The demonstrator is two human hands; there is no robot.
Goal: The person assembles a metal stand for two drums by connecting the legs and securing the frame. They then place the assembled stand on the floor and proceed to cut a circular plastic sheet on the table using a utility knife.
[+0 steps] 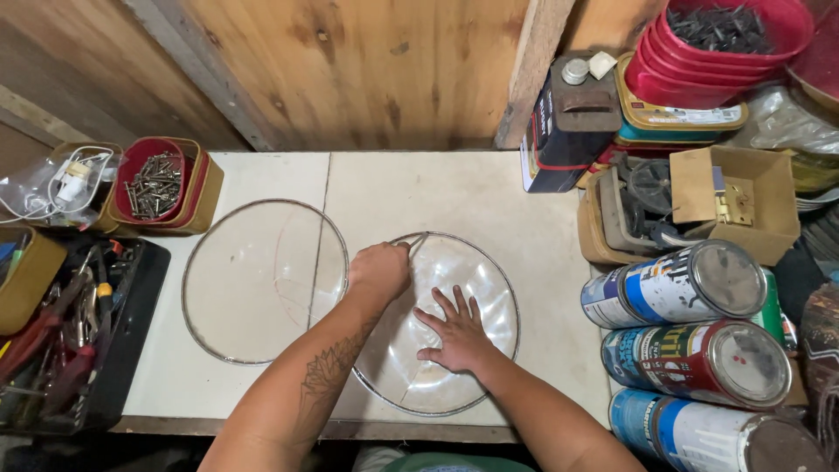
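Left hand clenched on a thin tool at the glass lid rim; right hand flat, fingers released, on bench.

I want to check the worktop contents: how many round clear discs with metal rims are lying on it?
2. One round clear disc lies on the left of the worktop, untouched. The second disc lies right of it, under the right hand, with the left hand at its upper rim.

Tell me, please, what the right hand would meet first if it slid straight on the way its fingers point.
The right hand lies flat on a glass lid, fingers toward the wall. It would likely cross the lid's metal rim, then bare table; the way looks free.
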